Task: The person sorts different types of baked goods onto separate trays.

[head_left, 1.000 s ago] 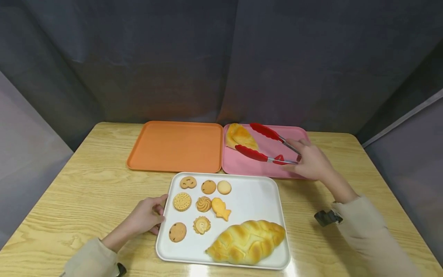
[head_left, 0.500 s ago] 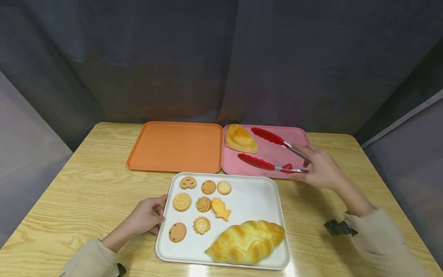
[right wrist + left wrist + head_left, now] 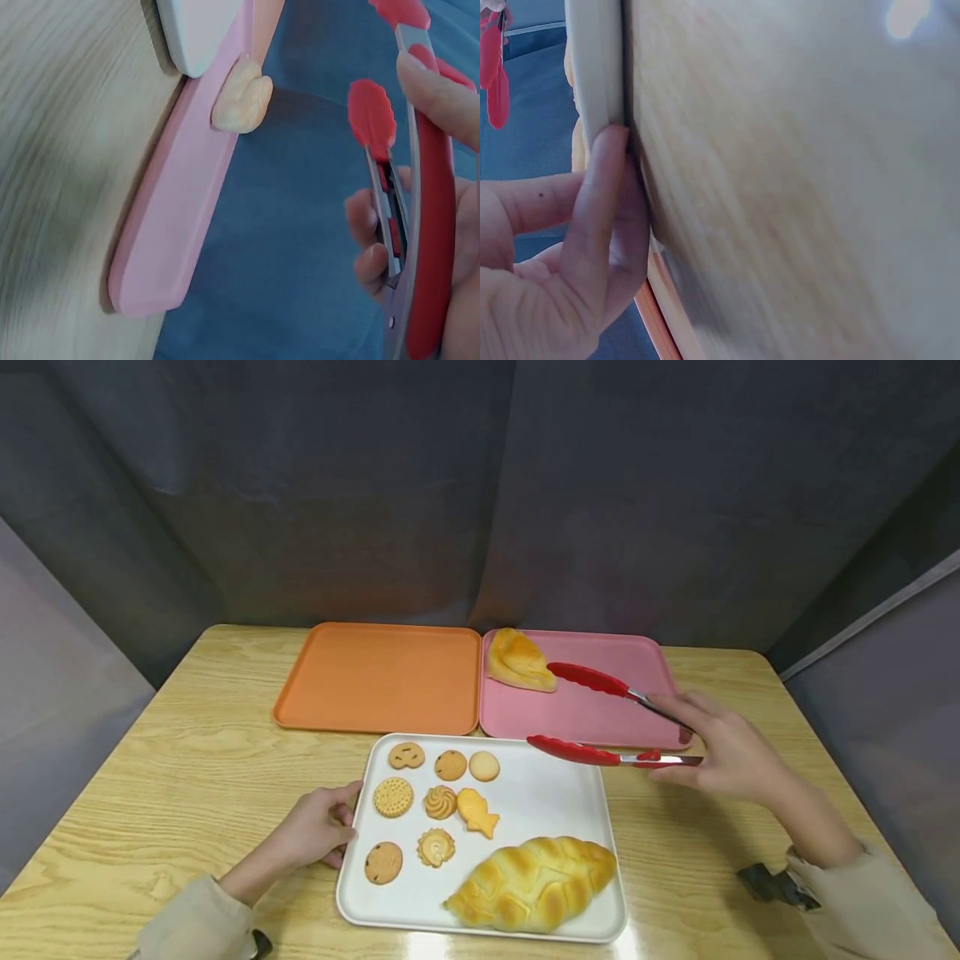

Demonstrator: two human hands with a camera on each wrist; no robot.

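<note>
Holding red tongs [image 3: 600, 714] in the right hand [image 3: 731, 756], arms spread and empty, tips over the seam between pink tray [image 3: 637, 647] and white tray [image 3: 570, 777]. Left hand [image 3: 315, 827] rests fingers straight against the white tray's left edge, steadying it. One pastry [image 3: 517, 660] sits at the pink tray's far-left corner; braided loaf [image 3: 536, 883] at the white tray's near edge. Looks like a between-picks step; next pick needs tongs lowered astride an item, then squeezed.
</note>
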